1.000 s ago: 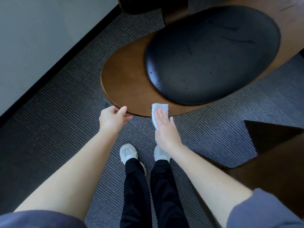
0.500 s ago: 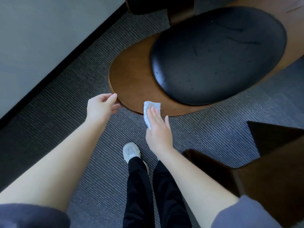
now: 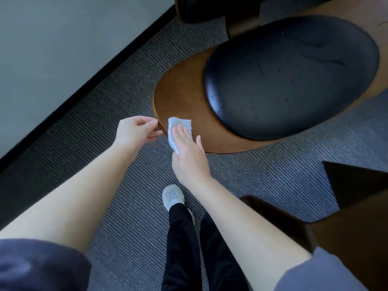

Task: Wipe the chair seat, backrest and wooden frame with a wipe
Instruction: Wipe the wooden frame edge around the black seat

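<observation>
Brown wooden frame (image 3: 184,97) over grey ribbed carpet (image 3: 126,85) beside a pale wall (image 3: 52,38)

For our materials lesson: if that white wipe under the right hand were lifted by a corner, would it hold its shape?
Probably not: the thin white wipe bends over the rim of the brown wooden frame, so it is likely floppy. It looks crumpled and thin, so probably very light.
</observation>
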Motion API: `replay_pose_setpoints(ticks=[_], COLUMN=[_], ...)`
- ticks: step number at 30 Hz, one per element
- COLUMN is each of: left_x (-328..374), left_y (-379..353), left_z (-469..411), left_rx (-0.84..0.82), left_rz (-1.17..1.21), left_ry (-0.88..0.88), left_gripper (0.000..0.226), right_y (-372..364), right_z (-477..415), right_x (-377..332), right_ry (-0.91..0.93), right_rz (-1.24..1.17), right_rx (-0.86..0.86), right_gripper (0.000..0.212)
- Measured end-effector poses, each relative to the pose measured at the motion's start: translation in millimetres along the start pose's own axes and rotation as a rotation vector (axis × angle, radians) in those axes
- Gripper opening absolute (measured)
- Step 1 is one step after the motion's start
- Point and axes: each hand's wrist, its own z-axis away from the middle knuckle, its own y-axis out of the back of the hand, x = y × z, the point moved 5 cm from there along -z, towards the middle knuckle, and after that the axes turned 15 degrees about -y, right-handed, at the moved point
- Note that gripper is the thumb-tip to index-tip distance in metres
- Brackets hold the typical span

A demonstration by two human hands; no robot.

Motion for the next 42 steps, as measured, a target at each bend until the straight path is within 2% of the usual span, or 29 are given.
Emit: replay_pose_setpoints(ticks=[12, 16, 19, 30, 34, 38, 42], left_x=[-2, -7, -8, -6, -1, 10, 10], left_y=[6, 6, 9, 5, 5, 4, 2], left_z=[-15, -19, -23, -43, -55, -70, -90], left_rx=[0.010, -0.034, -0.058, -0.059, -0.063, -0.090, -0.110], left_rz=[0.085, 0.121, 0.138, 0.203, 0.176, 0.164, 0.145], left_ry=[0.046, 0.076, 0.092, 0.169, 0.190, 0.197, 0.220], left_gripper=[0.008, 0.013, 0.016, 0.016, 0.018, 0.017, 0.016], right_y=[10, 17, 13, 19, 29, 27, 35], right_z=[-5, -40, -29, -59, -102, -106, -139], right_x=[-15, -31, -32, -47, -58, -55, -60], right_ry=[0.039, 0.020, 0.015, -0.054, -0.137, -0.145, -0.227], right_rz=[0.130, 0.106, 0.082, 0.159, 0.166, 0.140, 0.188], right_rx=[-0.127, -0.106, -0.127, -0.172, -0.188, -0.235, -0.211], right_gripper=[0.065, 0.063, 0.065, 0.064, 0.061, 0.062, 0.060])
